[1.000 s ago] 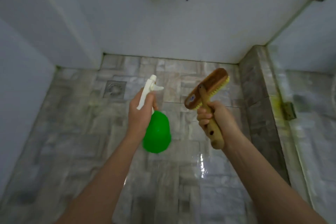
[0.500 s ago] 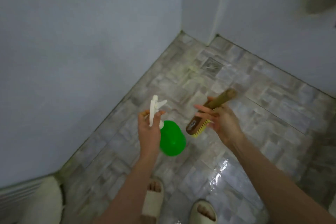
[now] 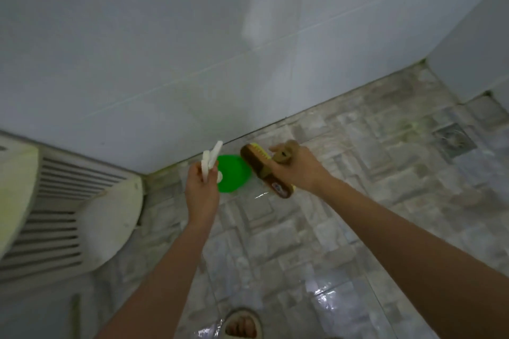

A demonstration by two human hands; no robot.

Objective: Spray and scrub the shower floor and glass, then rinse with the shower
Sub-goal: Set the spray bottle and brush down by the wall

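Now: view swung left since 0.5 s ago. White wall fills the top; wet tiled floor below. At left, toilet, more of it showing. The left hand grips the green bottle by its trigger, over the floor near the wall. The right hand curls round the brush handle, head beside bottle. Far right now: drain.

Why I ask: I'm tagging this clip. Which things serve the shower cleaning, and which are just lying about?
For the job:
green spray bottle in the left hand
scrub brush in the right hand
tiled floor

Just there:
toilet
slatted panel beside it
sandal
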